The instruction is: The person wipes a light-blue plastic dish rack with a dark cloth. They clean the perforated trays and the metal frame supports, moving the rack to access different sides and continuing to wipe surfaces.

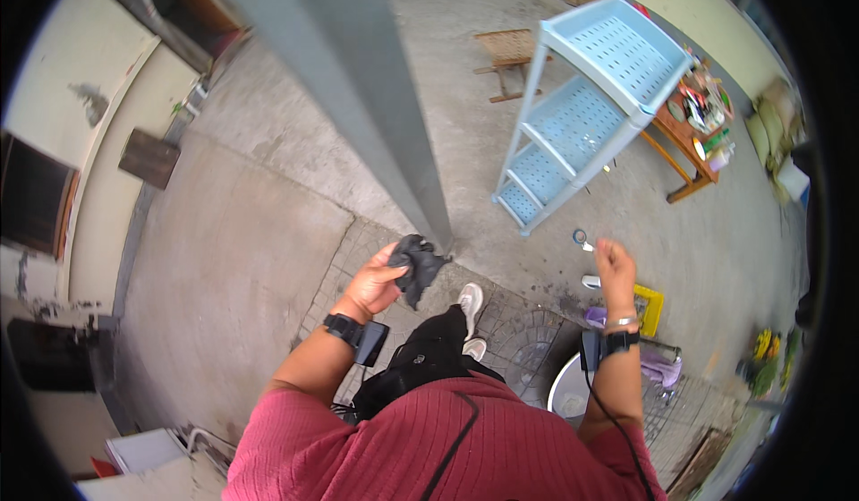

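Note:
A crumpled dark grey cloth (417, 267) is gripped between the thumb and fingers of my left hand (376, 283), close to the foot of a grey metal post (396, 132). My right hand (615, 265) is raised on the right with its fingers curled; whether it holds anything small cannot be made out. Just left of its fingertips a small white object (587, 247) and a blue ring-shaped item (579, 236) show against the floor. Ahead stands a light blue plastic shelf rack (570, 115) with perforated tiers.
A wooden table (694, 182) bearing assorted items stands behind the rack, near a small stool (508, 48). By my right forearm are a yellow plastic crate (651, 310), a white basin (564, 387) and a purple cloth (661, 369). The post rises close before me.

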Available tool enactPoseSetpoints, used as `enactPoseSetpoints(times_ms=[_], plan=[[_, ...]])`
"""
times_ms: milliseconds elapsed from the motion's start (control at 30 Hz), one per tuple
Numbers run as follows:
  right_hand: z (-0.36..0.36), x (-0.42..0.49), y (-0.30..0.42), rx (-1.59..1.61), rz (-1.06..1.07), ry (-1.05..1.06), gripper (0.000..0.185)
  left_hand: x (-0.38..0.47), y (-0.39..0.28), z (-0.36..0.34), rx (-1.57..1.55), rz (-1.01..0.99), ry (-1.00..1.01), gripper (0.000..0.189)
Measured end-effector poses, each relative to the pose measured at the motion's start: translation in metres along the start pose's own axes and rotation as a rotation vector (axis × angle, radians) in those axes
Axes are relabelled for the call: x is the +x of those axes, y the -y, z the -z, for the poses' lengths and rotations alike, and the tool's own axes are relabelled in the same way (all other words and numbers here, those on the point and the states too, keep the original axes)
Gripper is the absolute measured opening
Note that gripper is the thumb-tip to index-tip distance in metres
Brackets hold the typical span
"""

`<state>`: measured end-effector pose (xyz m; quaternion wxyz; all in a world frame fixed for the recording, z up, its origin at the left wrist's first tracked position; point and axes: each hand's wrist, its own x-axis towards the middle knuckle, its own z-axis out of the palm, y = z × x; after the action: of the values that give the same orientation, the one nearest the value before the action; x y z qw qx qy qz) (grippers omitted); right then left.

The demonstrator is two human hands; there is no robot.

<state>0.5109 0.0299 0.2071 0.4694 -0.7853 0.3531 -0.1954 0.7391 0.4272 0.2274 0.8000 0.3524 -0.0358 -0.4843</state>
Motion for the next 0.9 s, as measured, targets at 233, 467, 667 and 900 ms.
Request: enactPoseSetpoints(times_ms=[233,467,667,900], plan=[[-0.024,-0.099,-0.029,-0.327,-0.058,0.343,0.026,-0.136,-0.042,0.159,0.102,-0.241,-0.656,0.034],[-0.151,-0.111,0.024,-0.534,-0.04,0.748,0.036,-0.255,-0.044,0.299,0.112,-0.057,-1.242,0.027],[-0.326,-0.09,0.113,-0.591,0.197,0.97,0.032,-0.363,-0.065,0.415,0.275,0.195,-1.402,0.034],[-0.474,-0.049,0.225,-0.367,0.191,0.985,0.028,-0.387,-0.187,0.491,0.306,0.146,-1.438,0.029]])
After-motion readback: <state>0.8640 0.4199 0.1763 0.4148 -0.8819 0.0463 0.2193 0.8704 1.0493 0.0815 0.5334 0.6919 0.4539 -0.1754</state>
